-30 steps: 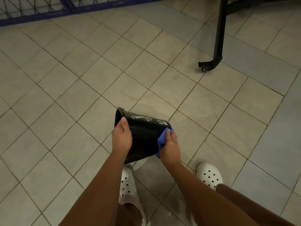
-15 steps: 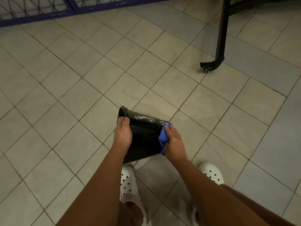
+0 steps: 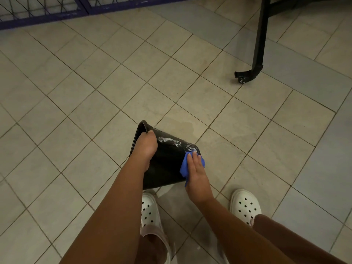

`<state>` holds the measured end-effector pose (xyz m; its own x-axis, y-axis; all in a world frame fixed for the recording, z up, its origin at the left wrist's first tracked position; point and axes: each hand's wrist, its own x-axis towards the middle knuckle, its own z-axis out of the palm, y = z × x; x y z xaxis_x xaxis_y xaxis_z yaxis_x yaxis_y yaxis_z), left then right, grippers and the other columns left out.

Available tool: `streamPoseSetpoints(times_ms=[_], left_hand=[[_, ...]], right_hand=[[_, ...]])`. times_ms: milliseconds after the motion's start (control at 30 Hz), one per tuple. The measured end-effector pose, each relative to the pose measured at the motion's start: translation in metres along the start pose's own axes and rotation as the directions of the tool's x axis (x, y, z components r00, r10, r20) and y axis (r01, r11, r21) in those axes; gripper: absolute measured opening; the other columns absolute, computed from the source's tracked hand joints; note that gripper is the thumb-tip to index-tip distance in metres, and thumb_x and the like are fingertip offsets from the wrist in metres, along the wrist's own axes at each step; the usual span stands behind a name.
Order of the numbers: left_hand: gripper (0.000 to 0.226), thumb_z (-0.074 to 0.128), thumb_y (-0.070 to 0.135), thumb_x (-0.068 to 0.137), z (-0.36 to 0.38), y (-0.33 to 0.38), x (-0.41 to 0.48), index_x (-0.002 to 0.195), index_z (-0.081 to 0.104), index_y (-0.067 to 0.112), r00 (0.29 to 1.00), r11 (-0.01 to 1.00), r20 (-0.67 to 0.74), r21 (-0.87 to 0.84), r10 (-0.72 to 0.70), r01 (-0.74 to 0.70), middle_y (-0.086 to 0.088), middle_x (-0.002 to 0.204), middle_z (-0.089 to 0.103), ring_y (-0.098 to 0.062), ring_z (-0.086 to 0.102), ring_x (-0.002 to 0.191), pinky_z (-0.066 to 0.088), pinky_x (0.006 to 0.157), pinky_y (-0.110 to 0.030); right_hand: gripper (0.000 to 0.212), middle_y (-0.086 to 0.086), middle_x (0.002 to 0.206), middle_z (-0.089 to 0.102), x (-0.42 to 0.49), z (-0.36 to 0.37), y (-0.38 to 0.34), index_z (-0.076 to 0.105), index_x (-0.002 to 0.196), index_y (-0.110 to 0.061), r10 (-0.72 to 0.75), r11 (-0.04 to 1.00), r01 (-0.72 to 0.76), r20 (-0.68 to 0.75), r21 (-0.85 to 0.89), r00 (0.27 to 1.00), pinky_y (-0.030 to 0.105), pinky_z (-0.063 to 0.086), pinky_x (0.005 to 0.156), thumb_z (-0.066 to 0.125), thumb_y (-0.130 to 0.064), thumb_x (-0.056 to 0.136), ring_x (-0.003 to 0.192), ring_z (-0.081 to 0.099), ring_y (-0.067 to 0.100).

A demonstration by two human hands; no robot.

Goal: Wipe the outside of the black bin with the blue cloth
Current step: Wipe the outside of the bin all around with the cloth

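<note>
The black bin (image 3: 167, 164) is held tipped on its side above the tiled floor, its open mouth to the left and its base to the right. White soapy streaks run along its upper side. My left hand (image 3: 145, 146) grips the bin's rim, fingers curled over the edge. My right hand (image 3: 197, 172) presses the blue cloth (image 3: 184, 168) against the bin's outer wall near the base, fingers laid fairly straight over the cloth. Part of the cloth is hidden under that hand.
My feet in white perforated clogs (image 3: 245, 206) stand on the tiles just below the bin. A black metal leg with a caster foot (image 3: 247, 75) stands at the upper right. A blue metal grille (image 3: 47, 14) runs along the top left. A damp patch (image 3: 190, 124) lies on the tiles.
My right hand has slid the cloth up the bin's wall towards the base and its fingers have flattened over it. The left hand keeps its grip on the rim.
</note>
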<state>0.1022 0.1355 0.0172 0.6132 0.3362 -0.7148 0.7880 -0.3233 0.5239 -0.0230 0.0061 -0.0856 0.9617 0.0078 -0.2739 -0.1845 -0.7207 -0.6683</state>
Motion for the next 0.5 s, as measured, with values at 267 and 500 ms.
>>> streamPoseSetpoints(times_ms=[267,500], left_hand=[[0.029,0.028,0.028,0.105,0.002,-0.017,0.002,0.098,0.049,0.009,0.971,0.989,-0.193,-0.031,0.138,-0.147,-0.006,0.082,0.053,-0.015,0.049,0.069,0.044,0.064,-0.031],[0.037,0.028,0.025,0.105,0.005,-0.024,0.0,0.093,0.054,0.002,0.936,0.969,-0.249,0.07,0.249,-0.239,-0.006,0.077,0.052,-0.012,0.048,0.065,0.035,0.055,-0.024]], right_hand=[[0.078,0.007,0.158,0.002,0.004,-0.002,0.008,0.006,0.148,-0.014,0.093,0.995,-0.093,0.007,-0.021,0.996,0.035,0.007,0.12,0.051,0.005,0.087,0.146,0.0,0.022],[0.077,0.007,0.157,0.006,0.015,-0.003,0.009,0.01,0.148,-0.013,0.043,0.999,-0.042,0.0,-0.031,0.999,0.037,0.008,0.12,0.052,0.004,0.086,0.146,0.002,0.022]])
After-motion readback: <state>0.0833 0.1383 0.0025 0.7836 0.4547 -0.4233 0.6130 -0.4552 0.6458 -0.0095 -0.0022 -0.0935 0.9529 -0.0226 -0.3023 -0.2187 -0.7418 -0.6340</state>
